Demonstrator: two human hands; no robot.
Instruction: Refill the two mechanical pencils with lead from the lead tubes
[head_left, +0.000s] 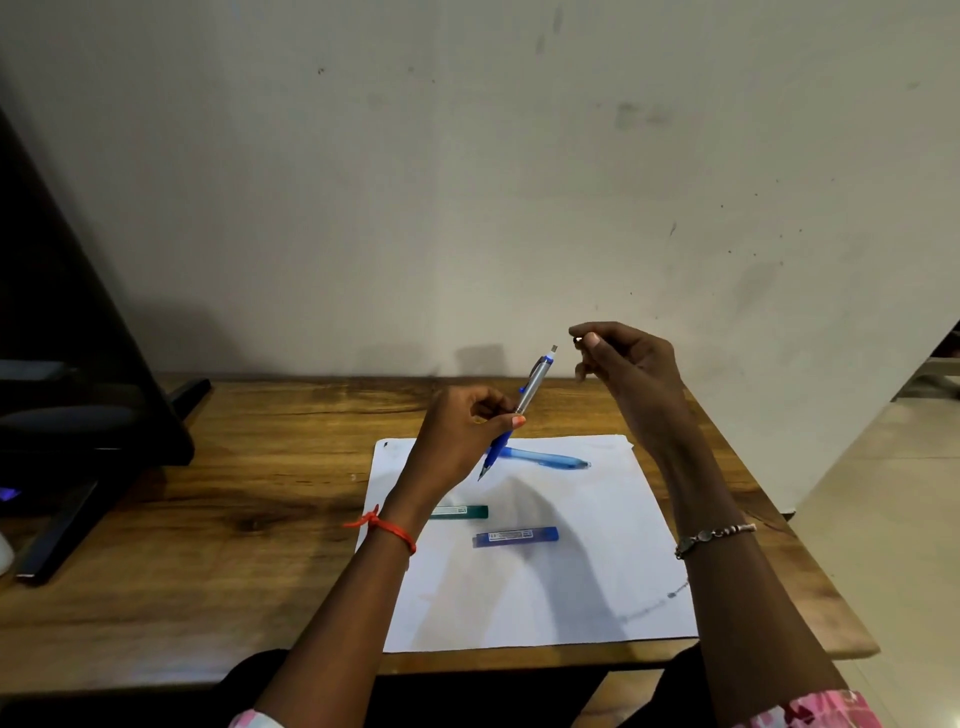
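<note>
Pencil (535, 382) held, left grip (457, 431) | cap (577, 339) pinched, right grip (628, 364) | green tube (460, 512), blue tube (515, 536): contents unclear

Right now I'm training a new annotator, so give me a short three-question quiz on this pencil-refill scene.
1. True or false: the left hand grips the silver pencil while the right hand pinches a small piece.
2. How many lead tubes lie on the white paper? A one, B two, C three.
3. Fill in: the other pencil, lying on the paper, is light ____.
Key: 1 true; 2 B, the green tube and the blue tube; 3 blue.
</note>
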